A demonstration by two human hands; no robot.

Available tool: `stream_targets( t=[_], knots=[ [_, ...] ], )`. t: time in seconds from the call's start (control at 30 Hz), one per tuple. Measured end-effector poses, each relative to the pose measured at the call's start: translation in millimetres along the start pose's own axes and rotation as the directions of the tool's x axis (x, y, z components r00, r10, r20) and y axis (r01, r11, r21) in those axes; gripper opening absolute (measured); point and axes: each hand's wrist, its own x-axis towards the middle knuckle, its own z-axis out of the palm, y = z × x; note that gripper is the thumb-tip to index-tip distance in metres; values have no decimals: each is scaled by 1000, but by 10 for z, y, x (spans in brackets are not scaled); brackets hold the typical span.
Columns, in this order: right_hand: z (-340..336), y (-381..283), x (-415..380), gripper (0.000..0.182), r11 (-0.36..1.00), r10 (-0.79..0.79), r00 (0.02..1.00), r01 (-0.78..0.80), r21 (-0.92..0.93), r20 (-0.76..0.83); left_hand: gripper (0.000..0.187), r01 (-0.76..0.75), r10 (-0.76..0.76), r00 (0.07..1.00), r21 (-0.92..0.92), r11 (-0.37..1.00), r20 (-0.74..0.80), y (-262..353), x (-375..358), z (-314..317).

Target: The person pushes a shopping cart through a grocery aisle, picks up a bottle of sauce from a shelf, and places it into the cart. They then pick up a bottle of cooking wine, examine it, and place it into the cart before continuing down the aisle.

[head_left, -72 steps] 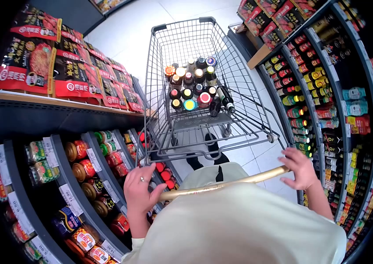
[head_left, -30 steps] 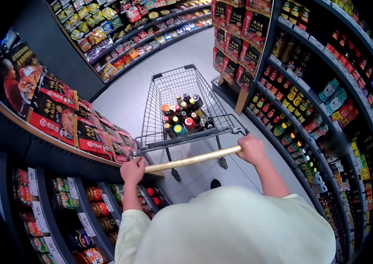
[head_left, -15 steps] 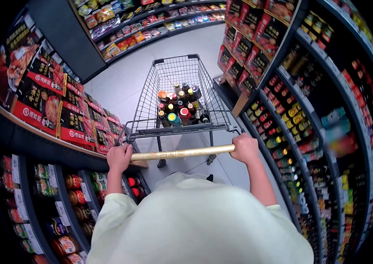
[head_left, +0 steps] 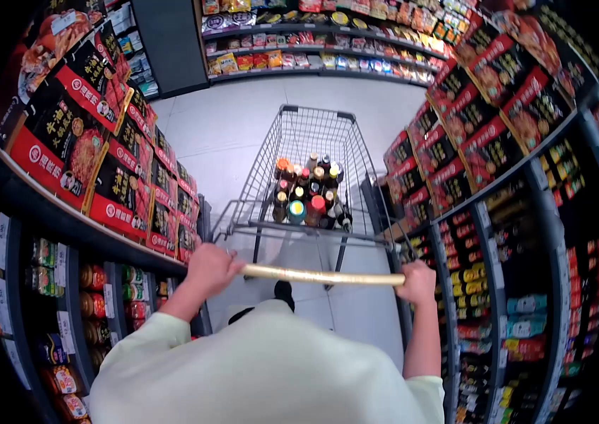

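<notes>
A wire shopping cart stands in front of me, its pale gold handle bar crossing just ahead of my body. Around the bar's left end my left hand is closed. My right hand grips the right end. Several bottles with orange, yellow, red, teal and dark caps are grouped in the near part of the basket; most stand upright, and one at the right leans over. Their labels are too small to read.
Red and black food packs line a ledge on the left, above shelves of jars. Similar packs are stacked at the right, with shelves of bottles and pouches below. Snack shelves cross the far end beyond the pale floor.
My view has turned rightward, and the cart now appears lower and farther right. More of the far snack shelves and the right-hand packs shows. Both hands stay on the handle bar.
</notes>
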Motion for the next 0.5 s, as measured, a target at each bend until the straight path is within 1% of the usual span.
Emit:
stream_targets(
  t=[0.03,0.07,0.13,0.17,0.23,0.27,0.3,0.37,0.4,0.43,0.47,0.5],
  knots=[
    [-16,66,96,11,1000,-1,1000,2,-9,31,43,-52,53,998,17,998,-28,24,66,5],
    [-7,157,195,11,1000,-14,998,15,-10,54,43,-35,35,998,4,999,-47,34,142,2],
    [10,322,393,11,999,-31,992,36,-33,125,44,-155,152,985,-31,987,-85,45,245,4],
    [1,370,496,12,998,-38,989,44,-42,141,44,-135,130,987,-43,990,-92,43,303,29],
    [2,480,685,10,999,-48,989,51,-16,139,42,-166,153,980,-95,982,-131,69,447,88],
    [-7,534,781,11,999,-44,986,45,-3,163,24,-156,142,978,-86,984,-151,90,528,146],
    [-12,571,880,13,999,-37,982,36,11,185,24,-143,128,980,-94,985,-154,78,592,238],
    [-26,613,1084,14,999,-10,979,17,-32,202,8,-143,142,957,13,990,-255,57,720,424],
    [-15,657,1160,14,999,-18,978,27,-39,208,8,-134,130,958,4,991,-257,52,786,458],
    [23,721,1246,12,999,-28,981,37,-40,192,7,-149,143,943,3,989,-299,45,865,483],
    [51,761,1338,10,998,-39,984,47,-40,172,10,-164,157,927,7,986,-341,24,945,494],
    [59,780,1424,10,998,-48,984,56,-42,171,10,-156,149,926,6,988,-346,7,1020,500]
  ],
)
